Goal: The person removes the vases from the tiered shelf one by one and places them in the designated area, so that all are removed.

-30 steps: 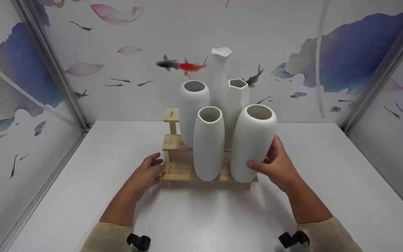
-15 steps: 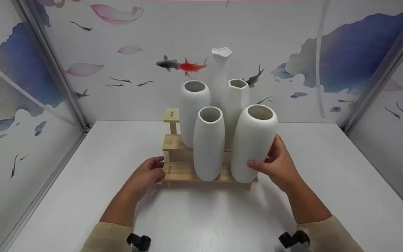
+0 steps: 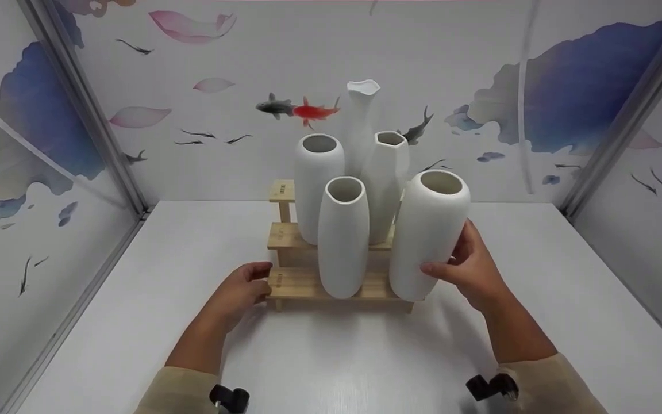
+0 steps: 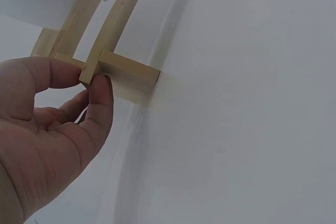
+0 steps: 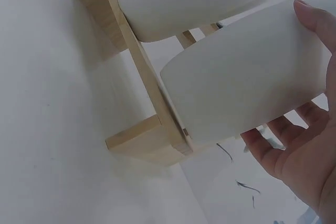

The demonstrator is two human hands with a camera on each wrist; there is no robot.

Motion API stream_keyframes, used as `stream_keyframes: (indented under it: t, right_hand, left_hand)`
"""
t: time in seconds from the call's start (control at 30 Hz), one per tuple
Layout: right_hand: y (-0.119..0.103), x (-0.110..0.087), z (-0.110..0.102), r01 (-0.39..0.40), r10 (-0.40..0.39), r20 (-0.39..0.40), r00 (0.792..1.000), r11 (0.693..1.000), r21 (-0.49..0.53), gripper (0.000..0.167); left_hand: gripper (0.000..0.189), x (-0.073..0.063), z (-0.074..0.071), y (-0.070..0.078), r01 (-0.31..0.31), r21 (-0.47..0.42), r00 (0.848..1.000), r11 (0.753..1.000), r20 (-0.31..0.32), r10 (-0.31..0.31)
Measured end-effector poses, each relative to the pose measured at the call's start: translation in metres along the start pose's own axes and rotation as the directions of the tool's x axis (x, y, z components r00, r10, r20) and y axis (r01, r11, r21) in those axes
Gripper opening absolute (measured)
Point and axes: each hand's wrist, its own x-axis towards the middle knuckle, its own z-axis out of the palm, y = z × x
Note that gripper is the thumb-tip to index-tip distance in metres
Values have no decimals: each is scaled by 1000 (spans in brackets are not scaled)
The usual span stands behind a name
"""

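Note:
A three-step wooden stand (image 3: 296, 282) carries several white vases. With thumb and fingers, my left hand (image 3: 246, 290) pinches the left end of its lowest step (image 4: 119, 22). My right hand (image 3: 472, 267) holds a round-mouthed white vase (image 3: 430, 230) around its right side, thumb in front. That vase leans a little to the right, its base at the right end of the lowest step. Beside it on the same step stands a slimmer vase (image 3: 342, 241) with a dipped rim. In the right wrist view, the held vase (image 5: 236, 77) has its bottom edge right at the board.
Behind, a round-mouthed vase (image 3: 318, 184) and a faceted vase (image 3: 385, 184) stand on the middle step. A tall wavy-rimmed vase (image 3: 361, 126) rises at the back. The white table (image 3: 331, 356) is enclosed by panels (image 3: 222, 161) painted with fish and petals.
My right hand has moved to the right with its vase, which now tilts more. My left fingers have lowered and closed onto the end of the lowest step.

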Motion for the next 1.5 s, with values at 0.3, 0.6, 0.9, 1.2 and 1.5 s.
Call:
stream_keyframes:
  t: [0.3, 0.6, 0.9, 1.2, 1.5]
  right_hand:
    - [2, 0, -18, 18, -18, -7, 1000, 995, 102, 97]
    - [10, 2, -35, 9, -5, -34, 999, 994, 112, 93]
    - [16, 4, -48, -24, 32, -79, 996, 995, 98, 92]
    - [23, 14, -49, -47, 68, -164, 984, 991, 127, 94]
    - [40, 35, -53, -210, 222, -170, 960, 974, 87, 115]
  left_hand:
    - [59, 1, -1, -2, -6, -12, 1000, 1000, 7, 6]
    - [58, 3, -1, -2, -2, -15, 1000, 1000, 3, 2]
    - [58, 3, -2, -3, -1, -14, 1000, 1000, 0, 1]
    - [59, 2, -2, -2, -13, -26, 1000, 1000, -4, 13]
    - [58, 1, -1, -1, 4, -22, 1000, 1000, 2, -4]
